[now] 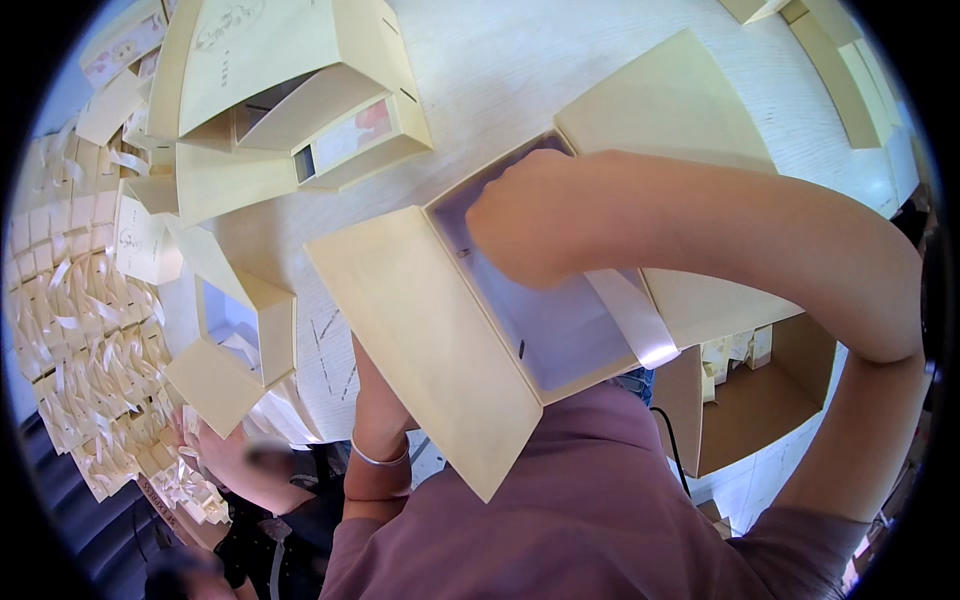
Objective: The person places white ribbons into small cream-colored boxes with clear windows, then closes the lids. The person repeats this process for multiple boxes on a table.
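Observation:
A cream gift box lies tilted in front of me with its two door-like flaps spread wide. My right hand reaches down inside it, near the far end, with the fingers curled and closed. What they hold, if anything, is hidden under the hand. A pale ribbon hangs over the box's right wall. Small dark slots show in the pale inner lining. My left hand is under the left flap, which covers its fingers; a bracelet circles that wrist.
Larger cream boxes stand open at the far left, with a smaller open box nearer. Ribboned boxes are stacked along the left. Below the table's right edge stands a brown carton holding small packages. A co-worker's hand is at lower left.

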{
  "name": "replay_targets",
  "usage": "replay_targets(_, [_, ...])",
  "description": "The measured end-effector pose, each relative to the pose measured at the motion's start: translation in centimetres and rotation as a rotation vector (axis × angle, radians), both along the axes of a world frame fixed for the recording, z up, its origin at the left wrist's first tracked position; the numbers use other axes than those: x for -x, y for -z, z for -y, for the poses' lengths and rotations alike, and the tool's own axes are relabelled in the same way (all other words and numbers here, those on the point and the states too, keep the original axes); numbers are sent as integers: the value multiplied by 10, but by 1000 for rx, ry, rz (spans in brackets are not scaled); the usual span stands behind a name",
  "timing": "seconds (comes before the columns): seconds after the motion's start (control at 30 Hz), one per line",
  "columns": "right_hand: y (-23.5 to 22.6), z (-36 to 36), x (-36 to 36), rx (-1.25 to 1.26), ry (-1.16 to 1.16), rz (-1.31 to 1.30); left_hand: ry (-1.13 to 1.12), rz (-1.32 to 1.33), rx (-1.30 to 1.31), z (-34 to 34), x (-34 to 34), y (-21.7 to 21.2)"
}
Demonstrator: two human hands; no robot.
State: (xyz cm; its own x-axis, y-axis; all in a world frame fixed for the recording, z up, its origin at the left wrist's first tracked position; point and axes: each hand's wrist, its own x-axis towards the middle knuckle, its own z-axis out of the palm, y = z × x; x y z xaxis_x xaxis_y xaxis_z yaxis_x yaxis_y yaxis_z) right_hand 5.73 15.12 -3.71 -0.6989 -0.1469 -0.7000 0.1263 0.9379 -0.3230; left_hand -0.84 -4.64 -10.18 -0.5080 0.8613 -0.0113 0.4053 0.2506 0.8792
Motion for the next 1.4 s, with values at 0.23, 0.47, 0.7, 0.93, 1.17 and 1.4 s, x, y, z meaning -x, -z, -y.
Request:
replay_targets(0.23, [12, 8, 10, 44, -95, -86, 9, 22, -4, 0, 1, 1])
replay_targets(0.47, [-9, -1, -13, 540, 586, 81, 0, 210, -29, -1, 7, 4])
replay_targets(0.7, [-57, -32, -173, 1634, 1294, -1129, 90, 1673, -434, -11, 22, 16])
replay_targets(0.93, [-93, -76, -262, 687, 891, -1826, -390, 1330, -427, -21, 17, 3])
replay_targets(1.17, [-97, -57, -196, 162, 1012, -1683, -366, 1044, -648, -27, 4, 3])
replay_targets(1.4, [-76, -8, -96, 387, 689, -1046, -96, 219, -678, -20, -20, -60])
